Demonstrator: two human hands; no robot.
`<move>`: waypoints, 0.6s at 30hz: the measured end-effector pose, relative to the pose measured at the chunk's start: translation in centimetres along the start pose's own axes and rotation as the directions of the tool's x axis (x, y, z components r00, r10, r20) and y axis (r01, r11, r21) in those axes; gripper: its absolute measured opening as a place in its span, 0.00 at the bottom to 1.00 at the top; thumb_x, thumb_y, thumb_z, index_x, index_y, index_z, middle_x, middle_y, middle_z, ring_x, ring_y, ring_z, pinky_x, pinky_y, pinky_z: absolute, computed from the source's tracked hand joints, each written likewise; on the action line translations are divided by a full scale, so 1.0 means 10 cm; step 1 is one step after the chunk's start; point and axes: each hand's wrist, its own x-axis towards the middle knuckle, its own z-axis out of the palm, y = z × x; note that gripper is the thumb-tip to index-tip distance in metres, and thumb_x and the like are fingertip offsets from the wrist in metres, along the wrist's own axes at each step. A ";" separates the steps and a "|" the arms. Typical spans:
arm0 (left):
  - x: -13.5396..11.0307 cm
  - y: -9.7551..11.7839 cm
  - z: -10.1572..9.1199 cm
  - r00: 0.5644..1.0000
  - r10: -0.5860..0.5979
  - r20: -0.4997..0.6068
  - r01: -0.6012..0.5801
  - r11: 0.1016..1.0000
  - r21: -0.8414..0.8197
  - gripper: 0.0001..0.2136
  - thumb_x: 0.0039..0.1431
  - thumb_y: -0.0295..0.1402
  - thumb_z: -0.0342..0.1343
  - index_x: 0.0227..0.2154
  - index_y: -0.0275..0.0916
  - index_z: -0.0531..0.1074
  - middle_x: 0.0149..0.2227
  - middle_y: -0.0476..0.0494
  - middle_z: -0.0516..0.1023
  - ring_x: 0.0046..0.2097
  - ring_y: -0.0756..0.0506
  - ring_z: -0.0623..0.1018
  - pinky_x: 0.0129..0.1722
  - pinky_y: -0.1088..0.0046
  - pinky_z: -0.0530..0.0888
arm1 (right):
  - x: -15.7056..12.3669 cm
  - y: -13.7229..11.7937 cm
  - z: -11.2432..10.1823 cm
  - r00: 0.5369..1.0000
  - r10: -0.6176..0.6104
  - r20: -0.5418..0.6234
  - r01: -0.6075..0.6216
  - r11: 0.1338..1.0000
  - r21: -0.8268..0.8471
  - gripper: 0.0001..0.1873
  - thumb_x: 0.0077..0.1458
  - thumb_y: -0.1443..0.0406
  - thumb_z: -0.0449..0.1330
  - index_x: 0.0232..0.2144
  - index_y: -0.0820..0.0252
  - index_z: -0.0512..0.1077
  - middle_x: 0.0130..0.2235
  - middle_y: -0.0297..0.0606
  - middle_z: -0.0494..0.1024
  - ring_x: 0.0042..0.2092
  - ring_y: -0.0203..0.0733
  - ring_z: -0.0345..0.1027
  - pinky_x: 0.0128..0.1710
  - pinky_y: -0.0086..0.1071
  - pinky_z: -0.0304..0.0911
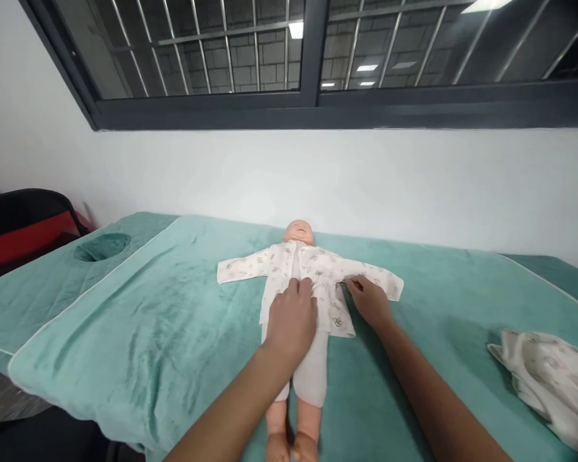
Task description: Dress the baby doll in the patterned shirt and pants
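Observation:
A baby doll (299, 232) lies on its back on a teal towel (173, 321), head toward the wall. It wears a white patterned shirt (274, 263) with sleeves spread out, and white pants (313, 372). My left hand (291, 317) rests flat on the doll's belly over the shirt, fingers together and stretched. Beside the doll's side, my right hand (368, 298) pinches the shirt's edge under the sleeve.
A crumpled white patterned garment (549, 378) lies on the towel at the right. The padded table (38, 282) has a round face hole (102, 246) at the left. A black and red bag (19, 224) sits beyond it. A white wall and a barred window are behind.

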 end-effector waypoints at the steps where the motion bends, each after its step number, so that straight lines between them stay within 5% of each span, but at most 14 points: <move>1: -0.01 -0.02 0.01 1.000 0.012 -0.007 -0.013 0.998 -0.067 0.14 0.63 0.27 0.45 0.50 0.41 0.65 0.45 0.41 0.71 0.37 0.43 0.74 0.34 0.68 0.66 | 0.02 0.01 0.00 1.000 0.004 -0.009 -0.004 0.999 -0.038 0.14 0.57 0.57 0.50 0.28 0.56 0.71 0.32 0.39 0.77 0.36 0.46 0.68 0.36 0.36 0.58; 4: 0.02 -0.13 0.00 0.995 0.050 -0.089 -0.076 0.944 -0.321 0.19 0.58 0.20 0.45 0.50 0.44 0.65 0.45 0.44 0.69 0.37 0.46 0.73 0.34 0.71 0.67 | 0.06 0.02 0.03 0.998 -0.057 -0.019 0.056 0.997 -0.046 0.12 0.55 0.58 0.52 0.33 0.56 0.71 0.37 0.40 0.77 0.40 0.46 0.69 0.40 0.37 0.60; 9: 0.13 -0.48 0.01 0.973 -0.115 -0.200 -0.040 0.770 -0.637 0.17 0.53 0.18 0.47 0.42 0.43 0.69 0.36 0.49 0.67 0.33 0.50 0.69 0.34 0.74 0.68 | 0.05 0.00 0.08 0.992 -0.128 0.017 0.127 0.991 0.049 0.14 0.54 0.55 0.54 0.36 0.57 0.72 0.41 0.40 0.77 0.43 0.47 0.69 0.44 0.39 0.62; 14: 0.12 -0.68 0.18 0.975 -0.013 -0.220 -0.142 0.726 -0.673 0.13 0.55 0.21 0.50 0.39 0.43 0.70 0.39 0.47 0.69 0.32 0.51 0.70 0.33 0.73 0.70 | -0.01 -0.21 0.07 0.988 -0.109 -0.112 0.130 0.970 0.207 0.16 0.58 0.53 0.54 0.34 0.57 0.73 0.37 0.40 0.78 0.39 0.46 0.69 0.42 0.39 0.62; 18: 0.09 -0.73 0.23 0.969 0.003 -0.246 -0.148 0.807 -0.572 0.10 0.57 0.26 0.53 0.41 0.44 0.70 0.40 0.47 0.71 0.34 0.49 0.71 0.36 0.71 0.70 | 0.13 -0.68 0.19 0.965 -0.203 -0.168 0.239 0.943 0.233 0.15 0.59 0.54 0.53 0.35 0.57 0.72 0.38 0.40 0.76 0.40 0.44 0.68 0.42 0.37 0.62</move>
